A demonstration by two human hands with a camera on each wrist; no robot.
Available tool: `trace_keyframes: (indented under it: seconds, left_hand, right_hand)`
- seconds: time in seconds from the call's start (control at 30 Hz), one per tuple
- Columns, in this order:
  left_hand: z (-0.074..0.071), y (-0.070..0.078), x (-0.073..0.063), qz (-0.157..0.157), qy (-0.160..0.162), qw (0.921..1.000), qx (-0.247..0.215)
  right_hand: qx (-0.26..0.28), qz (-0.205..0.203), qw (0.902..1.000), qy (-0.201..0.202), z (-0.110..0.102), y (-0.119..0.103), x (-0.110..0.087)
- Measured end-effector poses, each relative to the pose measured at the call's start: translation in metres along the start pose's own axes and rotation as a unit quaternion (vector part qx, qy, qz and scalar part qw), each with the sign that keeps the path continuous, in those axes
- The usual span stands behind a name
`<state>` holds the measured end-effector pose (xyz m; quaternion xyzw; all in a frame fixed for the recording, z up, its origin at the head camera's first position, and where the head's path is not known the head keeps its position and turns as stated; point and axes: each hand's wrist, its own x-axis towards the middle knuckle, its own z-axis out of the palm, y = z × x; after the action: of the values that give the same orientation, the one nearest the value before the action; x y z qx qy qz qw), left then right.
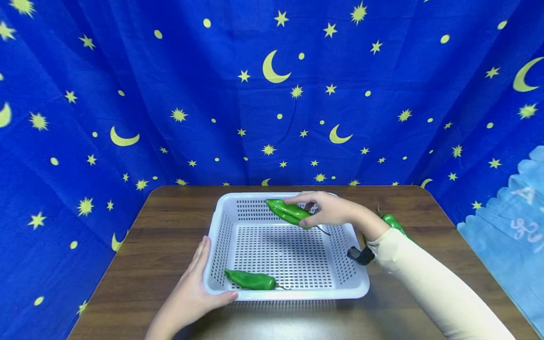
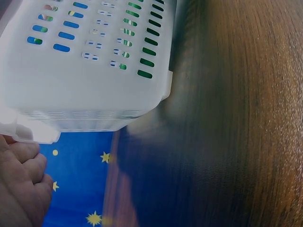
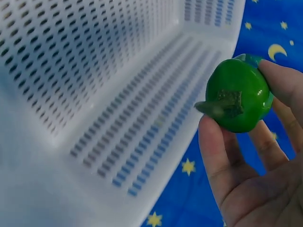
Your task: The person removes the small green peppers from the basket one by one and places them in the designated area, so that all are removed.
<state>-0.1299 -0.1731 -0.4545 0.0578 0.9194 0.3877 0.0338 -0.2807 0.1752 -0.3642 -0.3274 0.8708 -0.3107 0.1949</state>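
Note:
A white plastic basket with slotted walls stands on the table. Above its far part, my right hand pinches a long green pepper between thumb and fingers, its stem pointing to the lower right. From the right wrist view, the stem end of this pepper faces the camera, gripped by the hand. Another green pepper lies inside the basket along the near wall. My left hand holds the basket's near left corner, thumb on the front rim. Its curled fingers show under the rim in the left wrist view.
A further green pepper lies on the brown wooden table right of the basket, partly hidden by the right arm. A blue curtain with yellow moons and stars hangs behind. Light-blue cloth borders the right side.

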Motion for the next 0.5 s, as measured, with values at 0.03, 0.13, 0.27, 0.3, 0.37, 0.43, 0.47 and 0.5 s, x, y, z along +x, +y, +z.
trace_keyframes:
  seconds: [0.03,0.13,0.27,0.3,0.37,0.43,0.47,0.5]
  left_hand:
    - [0.0,0.001,0.0,-0.003,-0.002,1.0,0.0]
    - [0.0,0.002,0.0,-0.005,-0.002,1.0,0.001]
    - [0.0,0.002,0.0,0.008,0.004,1.0,0.001]
    - [0.0,0.002,0.0,0.011,0.005,0.9999,0.0]
    - [0.0,0.001,0.0,0.012,0.004,0.9999,0.0]
    - [0.0,0.001,0.0,0.013,0.005,0.9999,-0.001]
    - [0.0,0.001,0.0,0.014,0.005,0.9999,-0.001]
    - [0.0,0.001,0.0,0.014,0.005,0.9999,-0.002]
  right_hand:
    - [0.004,0.008,0.9999,0.006,-0.003,0.002,-0.004]
    - [0.008,0.023,0.9995,0.021,-0.013,0.008,-0.017]
    - [-0.002,0.038,0.9982,0.048,-0.024,0.018,-0.036]
    - [-0.002,0.041,0.9976,0.056,-0.026,0.021,-0.041]
    - [0.002,0.038,0.9967,0.072,-0.03,0.028,-0.05]
    - [0.003,0.032,0.9955,0.089,-0.034,0.034,-0.058]
    - [0.002,0.03,0.995,0.096,-0.036,0.037,-0.061]
    - [0.001,0.032,0.9942,0.103,-0.037,0.04,-0.065]
